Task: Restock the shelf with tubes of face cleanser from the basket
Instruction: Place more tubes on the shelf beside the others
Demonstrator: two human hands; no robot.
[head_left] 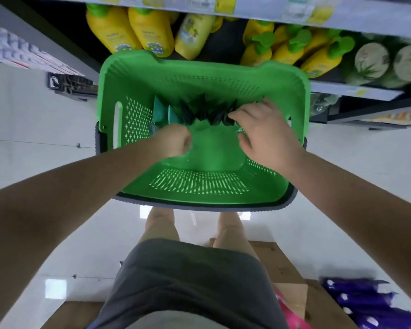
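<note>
Both hands are down in the green basket [292,77], parked right by the shelf [356,90]. Right hand [268,134] pinches a dark tube [230,115] at the far end; left hand [173,138] is curled, can't tell around what.

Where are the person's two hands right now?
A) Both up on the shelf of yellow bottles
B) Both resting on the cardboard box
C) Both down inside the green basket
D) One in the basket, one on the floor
C: the left hand and right hand both reach into the green basket, at the dark tubes there.
</note>
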